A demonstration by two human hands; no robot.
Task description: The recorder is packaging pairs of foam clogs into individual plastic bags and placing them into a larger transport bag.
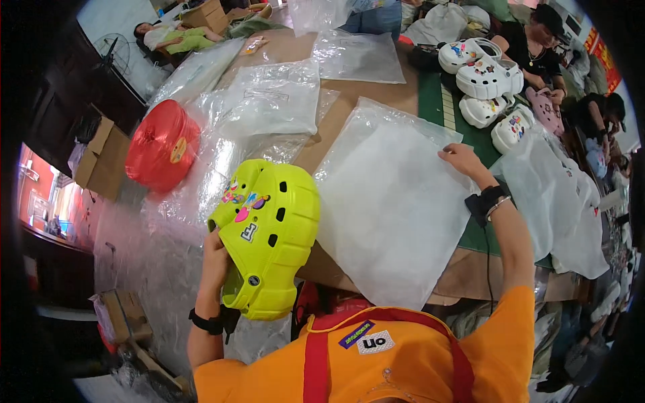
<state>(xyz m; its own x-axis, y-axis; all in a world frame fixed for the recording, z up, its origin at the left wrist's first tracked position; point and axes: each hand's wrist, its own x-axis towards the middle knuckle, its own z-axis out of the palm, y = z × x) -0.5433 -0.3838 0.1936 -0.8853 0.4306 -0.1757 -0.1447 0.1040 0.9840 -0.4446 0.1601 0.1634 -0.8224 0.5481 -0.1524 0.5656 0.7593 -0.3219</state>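
Observation:
My left hand [215,258] is closed on the opening of a large lime-green clog [285,221], which has colourful charms, dark vent holes and a round black rivet. The clog is held up at the near edge of the table, with its opening turned left. To the right of it lies a flat, translucent plastic bag [393,201] that reaches past the table's near edge. My right hand [463,161] is at the bag's upper right edge, its fingers bent and pressed on the plastic.
A red roll of plastic twine [162,146] stands at the left among more clear bags [269,101]. Several white clogs [489,77] are piled at the far right, beside a green cutting mat [433,101]. One person [537,50] there handles a pink clog [545,111]; another [176,37] reclines far left.

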